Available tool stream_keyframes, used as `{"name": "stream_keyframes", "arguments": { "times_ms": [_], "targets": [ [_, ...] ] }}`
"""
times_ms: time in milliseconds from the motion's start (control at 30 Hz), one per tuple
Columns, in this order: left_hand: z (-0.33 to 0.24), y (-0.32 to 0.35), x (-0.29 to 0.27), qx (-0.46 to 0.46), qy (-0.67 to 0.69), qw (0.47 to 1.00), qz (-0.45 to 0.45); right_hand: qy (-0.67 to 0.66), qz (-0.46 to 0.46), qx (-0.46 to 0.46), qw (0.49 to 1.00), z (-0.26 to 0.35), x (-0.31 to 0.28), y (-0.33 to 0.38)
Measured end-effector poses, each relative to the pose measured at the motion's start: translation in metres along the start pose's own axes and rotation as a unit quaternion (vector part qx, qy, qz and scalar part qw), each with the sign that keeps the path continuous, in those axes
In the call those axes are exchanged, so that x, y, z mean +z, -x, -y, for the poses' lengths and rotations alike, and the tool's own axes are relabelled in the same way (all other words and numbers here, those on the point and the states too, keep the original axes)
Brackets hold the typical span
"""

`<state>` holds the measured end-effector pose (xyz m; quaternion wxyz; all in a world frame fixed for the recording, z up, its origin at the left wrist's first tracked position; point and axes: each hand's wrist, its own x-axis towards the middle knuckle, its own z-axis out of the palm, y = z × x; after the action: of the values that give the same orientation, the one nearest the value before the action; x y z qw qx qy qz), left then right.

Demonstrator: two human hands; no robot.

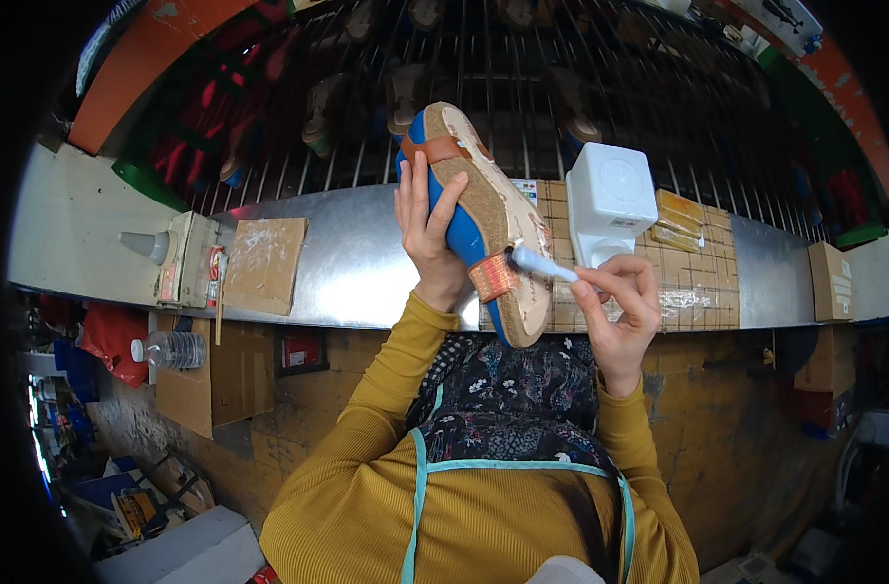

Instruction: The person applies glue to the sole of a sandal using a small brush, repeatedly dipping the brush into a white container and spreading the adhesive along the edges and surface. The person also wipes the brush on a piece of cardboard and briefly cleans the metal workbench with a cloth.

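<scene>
In my left hand [430, 229] is a sandal [486, 195] built on a blue shoe last [461, 229], its sole turned toward the right. Cork-coloured sides, a brown strap and a woven orange strap [493, 276] show on it. The fingers wrap over the last from the left. My right hand [620, 316] pinches the end of a small brush [544, 265] with a pale handle. The dark brush head is against the sandal's edge beside the woven strap; whether it touches the strap I cannot tell.
On the metal bench [352, 253] a white plastic container [612, 190] stands behind my right hand, with yellowish blocks [678, 222] beside it. Cardboard [269, 265] lies left. Beyond the bench, several sandals sit on a rack of metal rods [522, 97]. A clear bottle [177, 350] is at lower left.
</scene>
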<state>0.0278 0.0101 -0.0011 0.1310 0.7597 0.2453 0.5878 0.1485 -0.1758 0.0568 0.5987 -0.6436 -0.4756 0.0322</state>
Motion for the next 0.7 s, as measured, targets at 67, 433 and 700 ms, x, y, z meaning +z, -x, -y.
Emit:
{"name": "stream_keyframes", "arguments": {
  "times_ms": [67, 433, 700],
  "targets": [
    [0.000, 0.000, -0.001, -0.009, 0.013, 1.000, -0.007, -0.004, 0.045, -0.006, 0.999, -0.009, -0.009, 0.002],
    [-0.001, -0.003, 0.007, -0.017, -0.008, 0.999, -0.038, -0.134, 0.021, 0.121, 0.983, -0.002, -0.004, 0.023],
    [-0.001, 0.000, 0.003, -0.009, -0.057, 0.998, -0.038, -0.047, -0.049, 0.117, 0.991, 0.009, 0.001, 0.031]
  ]
}}
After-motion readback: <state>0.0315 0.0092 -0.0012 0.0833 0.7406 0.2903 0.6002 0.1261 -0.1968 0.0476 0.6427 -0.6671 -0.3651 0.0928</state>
